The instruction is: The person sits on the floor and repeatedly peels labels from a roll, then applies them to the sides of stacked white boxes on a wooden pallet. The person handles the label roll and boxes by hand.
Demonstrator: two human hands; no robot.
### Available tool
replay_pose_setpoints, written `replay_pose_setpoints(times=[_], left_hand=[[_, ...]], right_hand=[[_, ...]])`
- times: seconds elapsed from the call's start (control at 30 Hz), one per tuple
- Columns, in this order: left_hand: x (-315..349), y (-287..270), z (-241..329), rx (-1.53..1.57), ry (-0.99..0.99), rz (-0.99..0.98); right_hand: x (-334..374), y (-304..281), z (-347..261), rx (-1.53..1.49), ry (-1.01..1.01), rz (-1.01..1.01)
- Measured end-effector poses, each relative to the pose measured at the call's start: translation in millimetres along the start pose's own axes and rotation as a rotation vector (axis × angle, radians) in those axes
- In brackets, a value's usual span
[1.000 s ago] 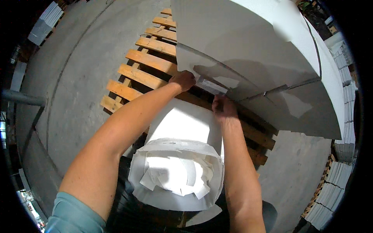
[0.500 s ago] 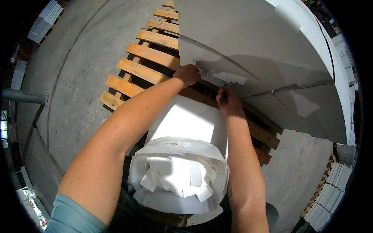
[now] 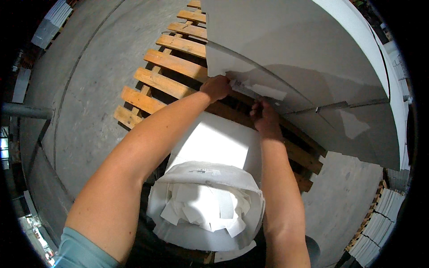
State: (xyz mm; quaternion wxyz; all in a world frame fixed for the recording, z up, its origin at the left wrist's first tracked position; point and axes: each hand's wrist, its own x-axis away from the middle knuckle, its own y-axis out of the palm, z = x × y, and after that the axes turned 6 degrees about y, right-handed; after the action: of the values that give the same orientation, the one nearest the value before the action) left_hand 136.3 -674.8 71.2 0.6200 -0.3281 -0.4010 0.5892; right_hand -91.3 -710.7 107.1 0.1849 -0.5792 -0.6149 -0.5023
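A large stack of grey-white sheets [image 3: 268, 40] stands on a wooden pallet [image 3: 176, 67], its face torn in places. At the stack's lower edge my left hand [image 3: 216, 88] is closed, fingertips pinched at one end of a thin, crumpled paper strip [image 3: 243, 88]. Toward the strip's other end, my right hand [image 3: 265, 119] is closed with curled fingers; its fingertips are in shadow and partly hidden. A pale torn patch [image 3: 269, 92] shows just beside the strip. Nearer me, between my forearms, an open white container [image 3: 205, 241] holds several loose paper scraps [image 3: 203, 203].
A white board or panel [image 3: 219, 138] lies between the container and the pallet. Grey concrete floor [image 3: 98, 67] extends left, with a metal pipe [image 3: 27, 110] at the far left. More stacked sheets [image 3: 377, 223] stand on a pallet at lower right.
My right hand has shifted slightly right with its fingers a little more curled. The left hand stays nearly in place. The view has shifted slightly.
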Motion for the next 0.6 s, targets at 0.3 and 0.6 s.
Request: replay_pose_setpoints(times=[0.3,0.6], left_hand=[[4,-11,15,-0.13,0.066,-0.085],[-10,-6,38,0.089,0.01,-0.056]], right_hand=[[9,-9,7,0.115,-0.1,-0.053],[-30,-18,0,0.732,-0.649,-0.004]])
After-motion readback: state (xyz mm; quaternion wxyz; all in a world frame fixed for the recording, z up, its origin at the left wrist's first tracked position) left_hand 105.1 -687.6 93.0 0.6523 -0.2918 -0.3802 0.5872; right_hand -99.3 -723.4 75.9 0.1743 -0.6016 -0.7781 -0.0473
